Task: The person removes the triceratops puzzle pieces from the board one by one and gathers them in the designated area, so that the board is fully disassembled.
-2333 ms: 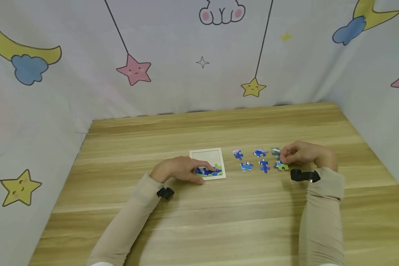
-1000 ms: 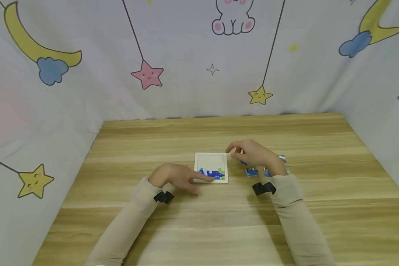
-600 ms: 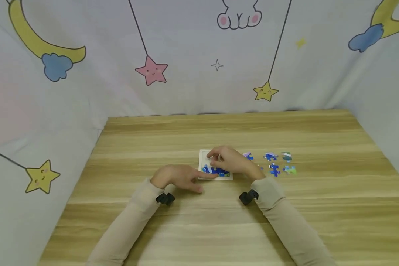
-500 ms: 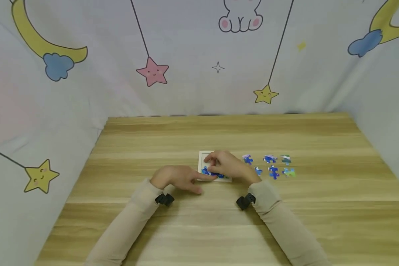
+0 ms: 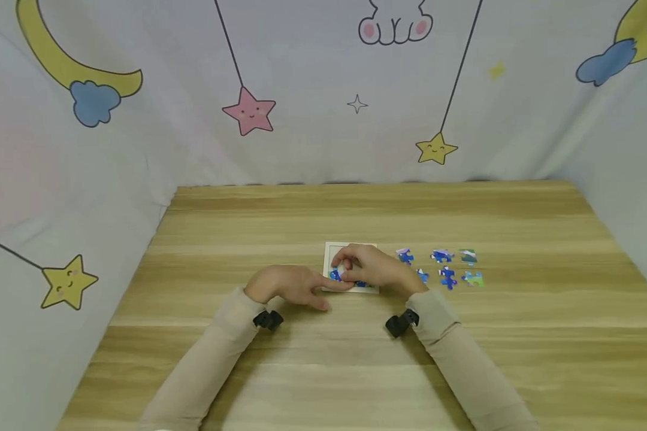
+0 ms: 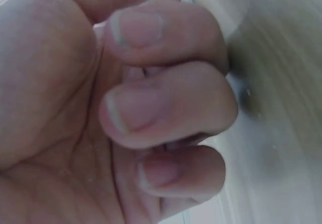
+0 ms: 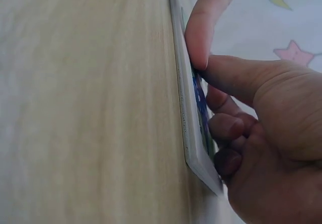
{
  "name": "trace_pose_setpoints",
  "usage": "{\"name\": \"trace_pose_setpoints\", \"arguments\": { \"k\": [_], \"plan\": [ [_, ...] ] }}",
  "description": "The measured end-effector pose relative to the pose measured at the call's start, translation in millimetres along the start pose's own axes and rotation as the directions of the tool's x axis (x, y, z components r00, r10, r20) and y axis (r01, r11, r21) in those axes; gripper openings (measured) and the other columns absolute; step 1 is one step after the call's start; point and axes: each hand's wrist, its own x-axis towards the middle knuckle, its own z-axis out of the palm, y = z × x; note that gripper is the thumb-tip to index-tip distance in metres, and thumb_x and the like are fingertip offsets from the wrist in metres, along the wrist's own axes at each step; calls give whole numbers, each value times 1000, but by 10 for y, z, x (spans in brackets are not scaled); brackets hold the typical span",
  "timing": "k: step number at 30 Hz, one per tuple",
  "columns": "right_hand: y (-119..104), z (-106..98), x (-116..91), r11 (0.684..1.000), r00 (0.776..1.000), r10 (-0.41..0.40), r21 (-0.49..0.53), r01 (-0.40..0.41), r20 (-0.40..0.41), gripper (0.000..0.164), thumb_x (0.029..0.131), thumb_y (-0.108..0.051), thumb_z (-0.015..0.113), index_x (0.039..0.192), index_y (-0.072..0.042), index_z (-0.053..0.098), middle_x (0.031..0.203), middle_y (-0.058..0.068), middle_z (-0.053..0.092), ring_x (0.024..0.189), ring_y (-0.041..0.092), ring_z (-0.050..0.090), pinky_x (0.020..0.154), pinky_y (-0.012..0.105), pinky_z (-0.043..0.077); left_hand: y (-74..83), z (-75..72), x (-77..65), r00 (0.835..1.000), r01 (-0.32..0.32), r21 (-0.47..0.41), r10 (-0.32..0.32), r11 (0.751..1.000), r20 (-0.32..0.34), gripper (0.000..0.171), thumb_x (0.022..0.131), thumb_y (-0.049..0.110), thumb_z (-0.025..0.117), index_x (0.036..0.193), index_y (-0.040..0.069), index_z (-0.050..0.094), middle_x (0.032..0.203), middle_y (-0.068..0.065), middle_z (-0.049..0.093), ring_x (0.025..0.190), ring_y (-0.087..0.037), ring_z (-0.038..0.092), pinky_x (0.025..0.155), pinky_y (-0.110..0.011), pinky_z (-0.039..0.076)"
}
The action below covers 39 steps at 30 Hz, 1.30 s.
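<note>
Our right hand (image 5: 371, 265) has come left from loose pieces (image 5: 447, 278) onto puzzle tray (image 5: 326, 256), toward far edge of desk (image 5: 323, 359): work now centres there. Fingers bent over tray, hold unclear. Left hand (image 5: 291, 285): index straight across near rim, others curled, nothing visibly held.

A puzzle frame (image 5: 326, 257) and loose pieces (image 5: 448, 279) upon a wooden table (image 5: 323, 371).
I see the pale frame lying flat on the table, and the six pieces lie just beside it, in two rows of three.
</note>
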Motion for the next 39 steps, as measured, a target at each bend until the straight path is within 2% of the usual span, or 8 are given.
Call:
{"name": "trace_pose_setpoints", "arguments": {
  "k": [6, 10, 15, 19, 25, 31, 36, 39],
  "plan": [
    [34, -1, 0, 1000, 1000, 2, 0, -2, -7, 21, 96, -4, 61, 116, -10, 65, 97, 3, 53, 85, 17, 49, 76, 30, 41, -26, -10, 28, 1000, -12, -3, 12, 1000, -7, 58, 104, 31, 57, 156, 34, 33, 68, 7, 32, 63, -11, 29, 72, -28, 33],
    [66, -8, -8, 998, 1000, -16, 60, 17, -25, 17, 96, -4, 64, 113, -8, 63, 102, 5, 55, 81, 16, 47, 76, 30, 42, -21, -16, 26, 1000, -6, -19, 6, 1000, -8, 58, 103, 31, 57, 156, 34, 33, 64, 8, 30, 60, -9, 27, 66, -27, 31],
    [71, -52, -17, 987, 998, -39, 151, 47, -57, 13, 95, -5, 68, 106, -5, 61, 97, 5, 57, 71, 15, 44, 67, 27, 39, 12, -55, 0, 1000, 9, -24, -9, 1000, -14, 58, 103, 32, 57, 155, 37, 33, 66, 7, 32, 60, -10, 28, 65, -28, 31],
    [66, -69, -24, 977, 996, -36, 208, 51, -78, 8, 98, -7, 65, 103, -4, 61, 90, 3, 59, 76, 15, 51, 70, 25, 44, 5, -51, 12, 1000, -6, -19, 5, 1000, -18, 59, 103, 33, 57, 156, 37, 32, 71, 6, 35, 64, -11, 30, 69, -29, 33],
    [123, -104, -66, 976, 985, 21, 215, 17, -171, 8, 97, -12, 68, 100, -5, 65, 91, 3, 63, 83, 18, 57, 75, 28, 48, -33, -1, 32, 1000, -24, -40, 25, 999, 12, 61, 103, 34, 58, 156, 39, 30, 63, 9, 31, 58, -8, 27, 65, -27, 30],
    [46, -347, -257, 983, 976, 32, 182, 8, -215, 11, 99, -14, 65, 105, -5, 65, 96, 6, 63, 86, 25, 58, 72, 29, 48, -89, 16, 22, 1000, -29, -78, 29, 997, -6, 62, 99, 37, 63, 154, 42, 34, 60, 10, 30, 54, -7, 25, 60, -26, 28],
    [-31, -632, -484, 984, 971, 16, 178, 27, -238, 14, 101, -14, 61, 110, -4, 65, 100, 10, 63, 91, 43, 57, 76, 41, 50, -124, 0, 6, 998, -65, -140, 63, 988, -18, 61, 99, 34, 64, 154, 39, 37, 59, 9, 34, 53, -6, 29, 59, -25, 31],
    [-39, -754, -637, 986, 972, 48, 166, -10, -230, 14, 103, -16, 59, 111, -6, 64, 102, 10, 62, 94, 45, 55, 79, 45, 50, -140, -1, 4, 996, -94, -164, 94, 982, -8, 60, 100, 32, 63, 154, 36, 38, 59, 8, 38, 53, -6, 34, 59, -24, 34]
  ]
}}
